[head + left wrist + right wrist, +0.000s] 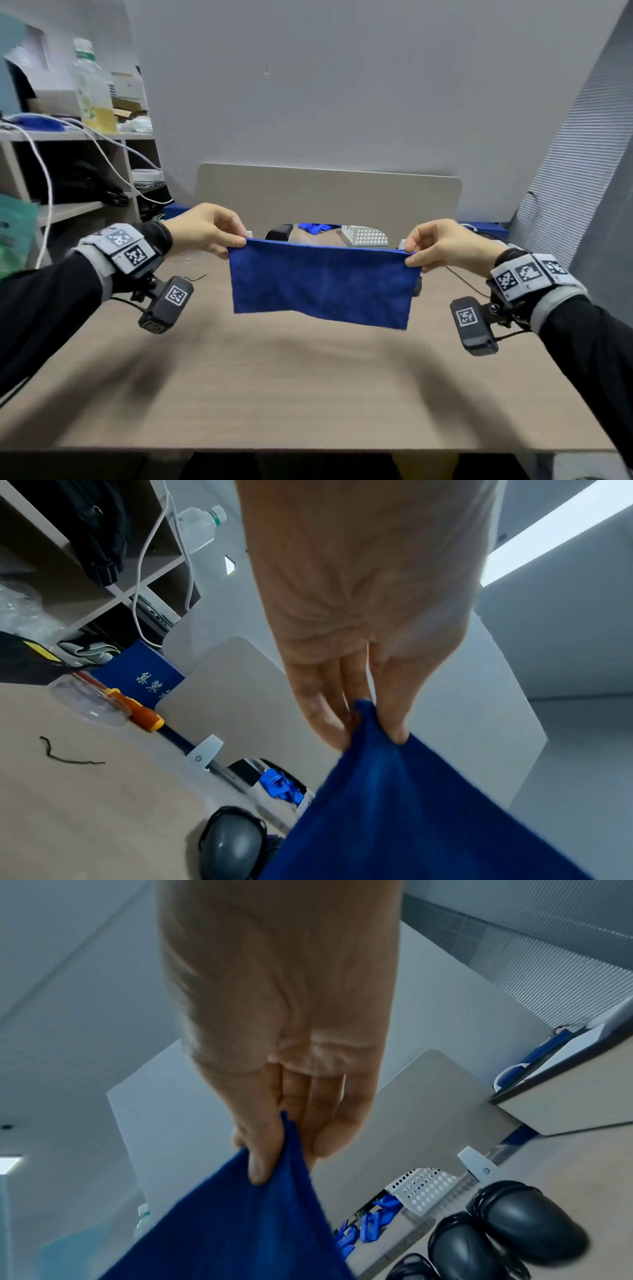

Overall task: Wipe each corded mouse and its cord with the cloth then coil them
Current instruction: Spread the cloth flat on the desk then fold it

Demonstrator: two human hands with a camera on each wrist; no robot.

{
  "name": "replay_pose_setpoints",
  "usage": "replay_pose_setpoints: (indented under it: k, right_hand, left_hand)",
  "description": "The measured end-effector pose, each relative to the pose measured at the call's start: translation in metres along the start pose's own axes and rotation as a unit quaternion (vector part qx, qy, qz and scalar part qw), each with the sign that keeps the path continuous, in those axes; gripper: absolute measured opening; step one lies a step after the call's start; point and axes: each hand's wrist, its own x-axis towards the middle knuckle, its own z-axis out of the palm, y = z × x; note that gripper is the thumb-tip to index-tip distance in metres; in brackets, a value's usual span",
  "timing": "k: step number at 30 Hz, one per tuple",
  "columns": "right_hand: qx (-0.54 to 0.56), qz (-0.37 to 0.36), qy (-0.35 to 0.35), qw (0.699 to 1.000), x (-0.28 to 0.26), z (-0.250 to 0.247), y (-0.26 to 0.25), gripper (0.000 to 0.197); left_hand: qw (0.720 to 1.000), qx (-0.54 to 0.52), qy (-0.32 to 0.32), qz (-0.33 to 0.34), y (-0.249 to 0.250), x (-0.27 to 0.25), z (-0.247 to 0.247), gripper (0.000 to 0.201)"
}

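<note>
A blue cloth (pixel 322 284) hangs stretched in the air above the wooden table (pixel 308 383). My left hand (pixel 236 240) pinches its upper left corner and my right hand (pixel 411 255) pinches its upper right corner. In the left wrist view the cloth (pixel 411 818) hangs from thumb and fingers, and a dark grey mouse (pixel 232 842) with its cord coiled round it lies below. The right wrist view has the cloth (pixel 240 1218) in the pinch and three dark mice (pixel 527 1215) with coiled cords on the table. In the head view the cloth hides the mice.
A beige divider panel (pixel 329 192) stands at the table's far edge, with a white perforated basket (pixel 364 234) and blue items in front of it. Shelves (pixel 68 171) with cables and bottles stand left. An orange-handled screwdriver (pixel 137 710) and a loose dark thread (pixel 65 753) lie far left.
</note>
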Motion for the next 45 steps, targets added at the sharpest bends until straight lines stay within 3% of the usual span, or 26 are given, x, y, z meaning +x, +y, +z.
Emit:
replay_pose_setpoints:
  k: [3,5,7,9,11,14,17,23,25,29,33,39,45]
  right_hand:
    - [0.064,0.068,-0.03,0.995,-0.001,0.006,0.014,0.021]
    - [0.008,0.146,-0.062,0.987,0.005,0.023,0.034,0.021]
    - [-0.119,0.209,-0.108,0.965,0.011,0.046,0.054,0.02]
    - [-0.195,0.228,-0.114,0.947,0.016,0.063,0.069,0.018]
    - [-0.218,0.222,-0.09,0.946,0.018,0.07,0.073,0.018]
    - [-0.209,0.23,-0.069,0.948,0.023,0.068,0.074,0.016]
    - [-0.223,0.24,-0.058,0.943,0.024,0.066,0.076,0.013]
    - [-0.238,0.254,-0.054,0.936,0.021,0.069,0.084,0.006]
    - [-0.228,0.247,-0.056,0.94,0.02,0.068,0.085,0.005]
    - [-0.151,0.249,-0.051,0.955,0.018,0.061,0.076,0.005]
    - [-0.005,0.233,-0.077,0.969,0.018,0.064,0.04,0.007]
    - [0.109,0.147,-0.071,0.98,0.027,0.101,-0.029,0.002]
    - [0.126,0.136,-0.034,0.982,0.028,0.114,-0.051,0.002]
  left_hand:
    - [0.994,-0.067,-0.038,-0.08,-0.009,0.003,-0.001,0.007]
    - [0.985,0.019,-0.085,-0.15,-0.03,0.005,0.011,0.009]
    - [0.958,0.121,-0.143,-0.215,-0.059,0.007,0.033,0.012]
    - [0.945,0.156,-0.14,-0.25,-0.083,0.01,0.054,0.02]
    - [0.95,0.125,-0.1,-0.269,-0.095,0.016,0.067,0.018]
    - [0.953,0.103,-0.104,-0.264,-0.093,0.02,0.074,0.018]
    - [0.936,0.198,-0.169,-0.235,-0.085,0.022,0.081,0.021]
    - [0.913,0.277,-0.189,-0.235,-0.087,0.024,0.093,0.029]
    - [0.921,0.246,-0.181,-0.243,-0.082,0.022,0.092,0.027]
    - [0.955,0.061,-0.13,-0.261,-0.067,0.017,0.088,0.023]
    - [0.951,-0.08,-0.106,-0.28,-0.038,0.014,0.093,0.003]
    - [0.969,-0.111,-0.077,-0.205,0.01,0.019,0.13,0.01]
    - [0.98,-0.115,-0.02,-0.162,0.025,0.014,0.131,0.019]
